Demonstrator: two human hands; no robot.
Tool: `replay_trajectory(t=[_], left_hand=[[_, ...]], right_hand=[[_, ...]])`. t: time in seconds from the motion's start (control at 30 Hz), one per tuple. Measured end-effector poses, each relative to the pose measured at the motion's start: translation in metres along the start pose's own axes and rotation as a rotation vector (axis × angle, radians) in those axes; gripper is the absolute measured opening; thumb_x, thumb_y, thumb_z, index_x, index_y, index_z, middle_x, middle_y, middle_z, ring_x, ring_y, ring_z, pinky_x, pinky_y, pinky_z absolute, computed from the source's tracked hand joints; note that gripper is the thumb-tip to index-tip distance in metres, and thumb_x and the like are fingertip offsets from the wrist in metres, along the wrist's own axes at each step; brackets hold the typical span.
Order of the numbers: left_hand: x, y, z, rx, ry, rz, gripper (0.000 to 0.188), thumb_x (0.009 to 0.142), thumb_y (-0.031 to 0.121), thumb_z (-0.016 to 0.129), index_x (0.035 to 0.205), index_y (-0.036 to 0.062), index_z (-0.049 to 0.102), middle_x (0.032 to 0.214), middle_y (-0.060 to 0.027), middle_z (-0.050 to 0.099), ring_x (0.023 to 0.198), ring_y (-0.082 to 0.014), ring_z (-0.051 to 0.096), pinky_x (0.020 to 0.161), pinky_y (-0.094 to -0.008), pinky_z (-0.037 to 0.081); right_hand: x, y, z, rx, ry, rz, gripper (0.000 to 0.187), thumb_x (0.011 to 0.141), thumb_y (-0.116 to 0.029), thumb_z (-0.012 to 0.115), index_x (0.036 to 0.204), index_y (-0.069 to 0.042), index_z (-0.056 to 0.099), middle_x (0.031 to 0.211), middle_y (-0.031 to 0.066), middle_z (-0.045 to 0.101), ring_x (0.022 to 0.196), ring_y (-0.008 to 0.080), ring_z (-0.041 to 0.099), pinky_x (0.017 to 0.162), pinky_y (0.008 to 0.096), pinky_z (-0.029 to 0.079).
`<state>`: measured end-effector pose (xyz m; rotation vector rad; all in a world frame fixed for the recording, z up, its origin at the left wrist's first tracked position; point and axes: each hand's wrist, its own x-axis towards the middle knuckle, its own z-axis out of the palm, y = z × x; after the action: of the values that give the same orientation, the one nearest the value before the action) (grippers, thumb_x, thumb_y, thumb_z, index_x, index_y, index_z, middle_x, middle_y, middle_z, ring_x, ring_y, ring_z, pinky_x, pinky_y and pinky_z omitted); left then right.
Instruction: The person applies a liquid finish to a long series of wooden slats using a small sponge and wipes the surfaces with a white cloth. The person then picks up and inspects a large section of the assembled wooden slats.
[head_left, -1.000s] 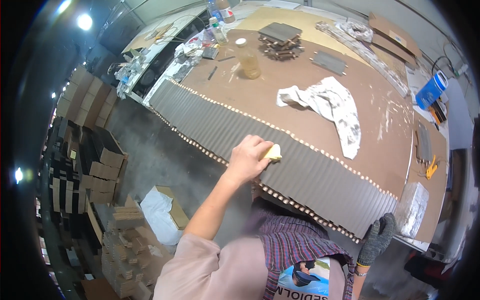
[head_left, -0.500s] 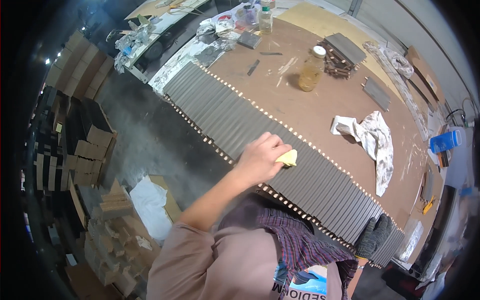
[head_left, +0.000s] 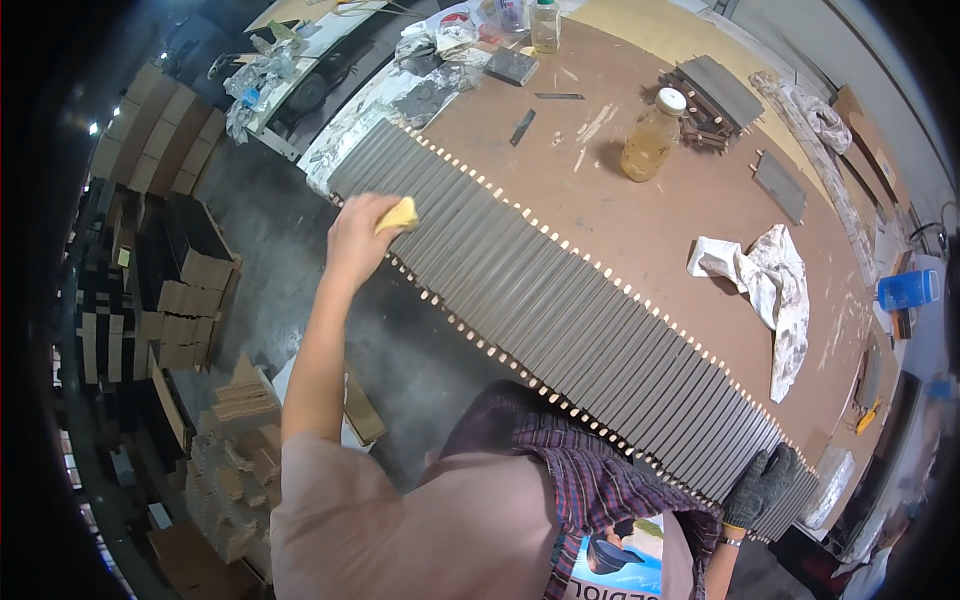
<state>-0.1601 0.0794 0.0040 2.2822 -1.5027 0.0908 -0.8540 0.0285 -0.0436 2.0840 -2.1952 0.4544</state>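
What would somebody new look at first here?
Probably the long row of grey slats, slanting along the near edge of the brown table. Near its upper-left end, the bare left hand grips a yellow pad; the gloved right hand rests near the other end. Toward the right lies a stained white cloth.

yellow pad (head_left: pixel 398 214) partly hidden in left hand (head_left: pixel 357 237), shirt (head_left: pixel 430 520) cropped below

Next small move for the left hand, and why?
I'd probably slide the yellow sponge a little further toward the left end of the row of grey slats. The bare left hand holds it short of that end, with slats still beyond it, while the gloved right hand lies near the opposite end, seemingly steadying the row.
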Motion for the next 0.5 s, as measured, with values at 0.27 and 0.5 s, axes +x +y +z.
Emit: replay_trajectory(t=[0.27, 0.5], left_hand=[[-0.024, -0.002, -0.021, 0.010, 0.010, -0.022, 0.038, 0.075, 0.003, 0.080, 0.112, 0.0085, 0.075, 0.109, -0.0080, 0.071, 0.104, -0.0319, 0.065, 0.091, -0.0415, 0.052], [-0.022, 0.013, -0.020, -0.005, -0.112, 0.050, 0.037, 0.073, 0.003, 0.080, 0.109, 0.0089, 0.076, 0.107, -0.0055, 0.072, 0.104, -0.0298, 0.065, 0.090, -0.0411, 0.053]], right_hand=[[-0.007, 0.021, 0.011, 0.129, 0.087, -0.026, 0.041, 0.101, -0.025, 0.061, 0.126, 0.008, 0.059, 0.131, 0.0267, 0.057, 0.126, 0.0425, 0.050, 0.110, 0.0505, 0.037], [-0.001, 0.015, 0.009, 0.034, 0.132, -0.115, 0.044, 0.102, -0.035, 0.056, 0.118, 0.005, 0.059, 0.118, 0.0278, 0.058, 0.114, 0.0451, 0.053, 0.101, 0.0528, 0.040]])
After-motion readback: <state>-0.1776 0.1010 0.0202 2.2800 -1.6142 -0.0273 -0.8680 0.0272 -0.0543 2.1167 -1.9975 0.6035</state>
